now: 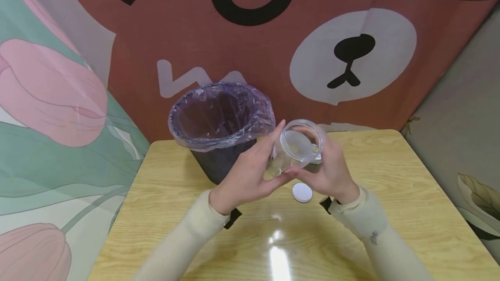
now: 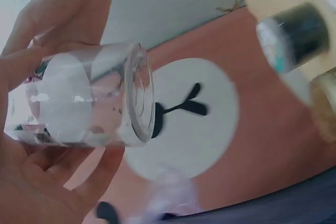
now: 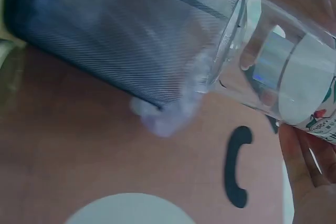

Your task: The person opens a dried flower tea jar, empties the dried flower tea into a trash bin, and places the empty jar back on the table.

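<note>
Both hands hold a clear, empty-looking jar [image 1: 297, 144] tilted above the table, its round rim toward the head camera. My left hand [image 1: 250, 170] grips its left side, and my right hand [image 1: 332, 168] curls around the right side. The thumbs come close together below the rim. From the left wrist, the transparent wall of the jar [image 2: 107, 95] lies across the palm of the left hand [image 2: 47, 182]. A printed label with green and red marks appears on the jar [image 3: 302, 66] in the right wrist view, with fingers of the right hand [image 3: 310, 166] along it.
A dark bin [image 1: 218, 164] with a purple plastic liner [image 1: 265, 109] stands left of the jar, at the table's back. Below the hands lies a round white lid [image 1: 302, 192]. A dark container with a pale end [image 2: 294, 35] and a brownish container [image 2: 325, 100] appear in the left wrist view.
</note>
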`<move>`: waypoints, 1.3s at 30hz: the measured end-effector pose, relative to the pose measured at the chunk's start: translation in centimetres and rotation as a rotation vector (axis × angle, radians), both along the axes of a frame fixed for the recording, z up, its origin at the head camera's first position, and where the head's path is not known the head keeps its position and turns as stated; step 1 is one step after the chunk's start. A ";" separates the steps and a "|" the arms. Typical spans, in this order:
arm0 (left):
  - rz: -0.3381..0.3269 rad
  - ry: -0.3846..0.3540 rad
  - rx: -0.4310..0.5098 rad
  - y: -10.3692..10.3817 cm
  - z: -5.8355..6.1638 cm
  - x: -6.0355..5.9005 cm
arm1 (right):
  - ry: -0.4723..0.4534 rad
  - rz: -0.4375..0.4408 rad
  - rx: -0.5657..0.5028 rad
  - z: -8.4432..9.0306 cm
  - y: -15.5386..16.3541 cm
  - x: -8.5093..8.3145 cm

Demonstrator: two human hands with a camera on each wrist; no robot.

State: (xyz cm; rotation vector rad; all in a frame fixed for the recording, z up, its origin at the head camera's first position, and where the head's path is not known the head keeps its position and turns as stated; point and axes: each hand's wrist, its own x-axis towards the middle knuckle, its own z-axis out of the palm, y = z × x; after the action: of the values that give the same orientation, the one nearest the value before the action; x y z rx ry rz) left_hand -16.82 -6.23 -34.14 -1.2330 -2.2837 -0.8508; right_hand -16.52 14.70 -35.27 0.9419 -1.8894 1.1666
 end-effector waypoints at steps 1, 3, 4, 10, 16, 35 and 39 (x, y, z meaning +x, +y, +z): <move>-0.004 -0.039 -0.001 -0.1 -0.6 -0.1 | -0.019 -0.006 0.021 -0.5 0.1 -0.1; -0.009 -0.102 0.000 -0.3 -1.8 -0.3 | -0.057 -0.023 0.060 -1.7 0.3 -0.2; -0.009 -0.127 0.002 -0.3 -2.5 -0.4 | -0.084 -0.017 0.074 -2.3 0.3 -0.3; 0.028 -0.238 -0.009 -0.7 -6.4 -1.1 | -0.314 0.074 0.108 -5.6 0.1 -0.8; 0.089 -0.354 -0.048 -1.7 -9.9 -1.6 | -0.441 -0.018 0.219 -8.5 -0.7 -1.3; 0.133 -0.469 -0.143 -3.5 -14.2 -2.7 | -0.653 0.008 0.329 -12.5 -2.5 -1.8; 0.135 -0.484 -0.154 -3.6 -14.7 -2.8 | -0.677 -0.011 0.349 -13.0 -2.6 -1.9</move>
State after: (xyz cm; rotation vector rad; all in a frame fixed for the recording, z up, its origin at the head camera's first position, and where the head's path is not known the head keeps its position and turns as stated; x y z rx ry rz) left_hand -19.66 -9.86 -48.85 -0.9967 -2.8241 -1.0279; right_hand -18.42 12.09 -48.31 0.7586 -2.7020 1.2746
